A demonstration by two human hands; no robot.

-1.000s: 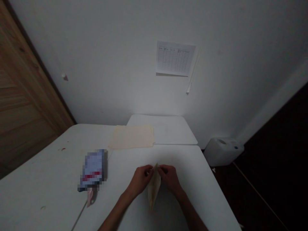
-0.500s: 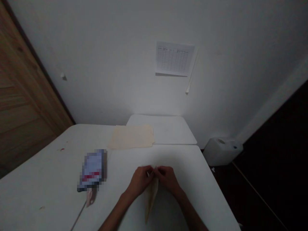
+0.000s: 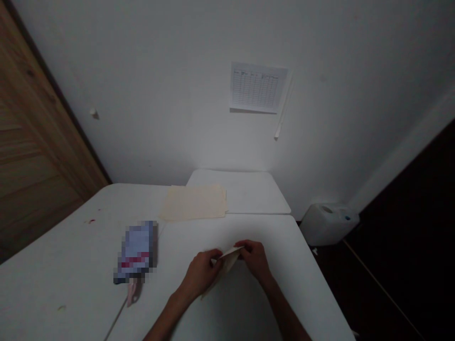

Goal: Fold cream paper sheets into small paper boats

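A folded cream paper piece (image 3: 224,269) is held just above the white table (image 3: 71,265), slanting from upper right down to lower left. My left hand (image 3: 201,274) pinches its left edge, fingers closed. My right hand (image 3: 255,259) pinches its upper right end, fingers curled round it. Both hands are near the middle of the table's front half.
A stack of cream sheets (image 3: 194,202) lies at the table's far edge. A blurred blue pack (image 3: 137,252) lies to the left, a pinkish object (image 3: 132,292) below it. A second small table (image 3: 245,189) stands behind, a white jug (image 3: 329,221) on the floor at right.
The folded paper has turned from pointing toward me to slanting left. My right hand has moved slightly up and right, my left hand slightly down.
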